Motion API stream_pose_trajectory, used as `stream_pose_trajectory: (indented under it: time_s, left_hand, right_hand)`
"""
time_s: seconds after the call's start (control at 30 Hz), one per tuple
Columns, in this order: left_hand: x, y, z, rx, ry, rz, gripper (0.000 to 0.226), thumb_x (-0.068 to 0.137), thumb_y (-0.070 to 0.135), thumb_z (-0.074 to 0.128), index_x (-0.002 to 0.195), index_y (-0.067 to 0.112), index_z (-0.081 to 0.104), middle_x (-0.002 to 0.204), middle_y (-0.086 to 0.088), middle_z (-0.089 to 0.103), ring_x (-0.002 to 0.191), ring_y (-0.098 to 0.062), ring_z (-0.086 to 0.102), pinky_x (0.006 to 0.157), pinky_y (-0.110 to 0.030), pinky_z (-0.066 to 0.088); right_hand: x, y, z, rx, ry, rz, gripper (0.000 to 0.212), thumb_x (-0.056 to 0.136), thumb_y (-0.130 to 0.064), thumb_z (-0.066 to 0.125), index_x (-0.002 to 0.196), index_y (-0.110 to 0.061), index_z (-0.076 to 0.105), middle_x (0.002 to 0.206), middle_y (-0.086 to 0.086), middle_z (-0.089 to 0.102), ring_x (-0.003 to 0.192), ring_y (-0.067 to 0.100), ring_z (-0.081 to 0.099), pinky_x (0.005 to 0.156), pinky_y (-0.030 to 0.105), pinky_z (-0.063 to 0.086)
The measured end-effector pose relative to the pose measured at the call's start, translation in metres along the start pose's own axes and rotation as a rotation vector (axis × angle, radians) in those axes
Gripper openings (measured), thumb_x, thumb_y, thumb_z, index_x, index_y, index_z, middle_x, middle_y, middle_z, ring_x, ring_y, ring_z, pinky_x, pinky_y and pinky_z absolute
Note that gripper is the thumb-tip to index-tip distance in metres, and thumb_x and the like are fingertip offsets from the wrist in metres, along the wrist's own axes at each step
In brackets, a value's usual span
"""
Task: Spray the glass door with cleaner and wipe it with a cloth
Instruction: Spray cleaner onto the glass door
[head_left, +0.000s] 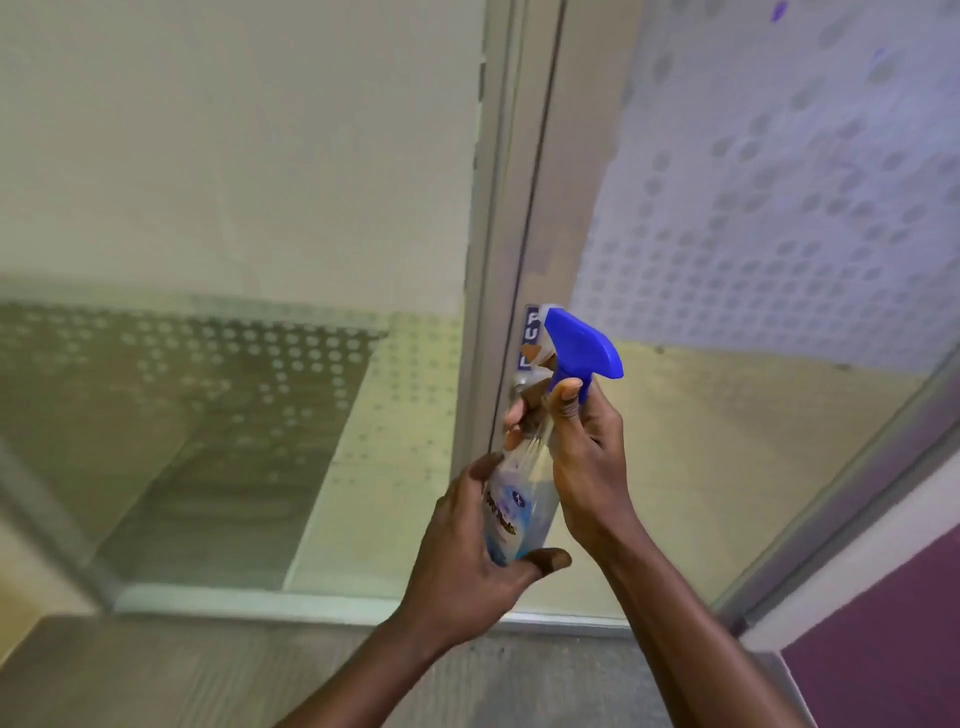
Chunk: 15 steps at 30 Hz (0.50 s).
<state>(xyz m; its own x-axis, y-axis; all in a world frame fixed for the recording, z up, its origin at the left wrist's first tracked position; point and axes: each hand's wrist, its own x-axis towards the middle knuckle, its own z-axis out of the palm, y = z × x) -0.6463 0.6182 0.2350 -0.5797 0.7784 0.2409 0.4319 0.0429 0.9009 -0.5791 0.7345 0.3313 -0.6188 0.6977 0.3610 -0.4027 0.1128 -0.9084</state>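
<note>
At the near edge of the head view, two bare forearms rise from the bottom of the frame over a grey wood-grain floor (156, 670), and both hands meet on a clear plastic spray bottle (519, 499) with a blue-and-white label, held upright and slightly tilted. The left hand (467, 551) cups the lower part of the bottle, its fingers curled round the body and the thumb tucked under the base. The right hand (584, 457) grips the narrow neck, fingers wrapped tight just below the bright blue plastic trigger head (579, 345), thumb pressed against the neck; whether a finger lies on the trigger itself cannot be told. The bottle is in front of the pale grey metal door frame (498, 208), where a small blue sticker (531, 332) with white letters shows partly behind the trigger head. To the right of the frame stands the glass door (779, 208), covered in a frosted film of grey dots, near the bottle but not touching it. To the left is a clear glass panel (234, 156) with a band of similar dots, and a dark purple wall panel (893, 623) sits at lower right
</note>
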Motion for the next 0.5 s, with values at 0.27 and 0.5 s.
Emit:
stream_pose_trajectory:
  time_s: [0.27,0.5]
  left_hand:
    - [-0.08,-0.009,-0.001,0.099,0.264,-0.15,0.111,0.062,0.066,0.099,0.154,0.037,0.043,0.143,0.024,0.063,0.133,-0.003,0.063,0.107,-0.036,0.059]
    - [-0.171,-0.023,-0.006,0.242,0.575,-0.294,0.106,0.064,0.05,0.102,0.153,0.037,0.045,0.143,0.022,0.061,0.131,-0.005,0.062,0.106,-0.034,0.057]
  right_hand:
    - [-0.049,0.02,0.026,0.069,-0.325,0.122,0.062,0.096,-0.058,0.054,0.138,-0.013,0.061,0.086,0.018,0.068,0.08,0.03,0.067,0.076,0.04,0.061]
    - [-0.102,0.039,0.05,-0.028,-0.629,0.153,0.053,0.098,-0.062,0.065,0.128,-0.018,0.065,0.099,0.018,0.075,0.095,0.027,0.077,0.091,0.046,0.062]
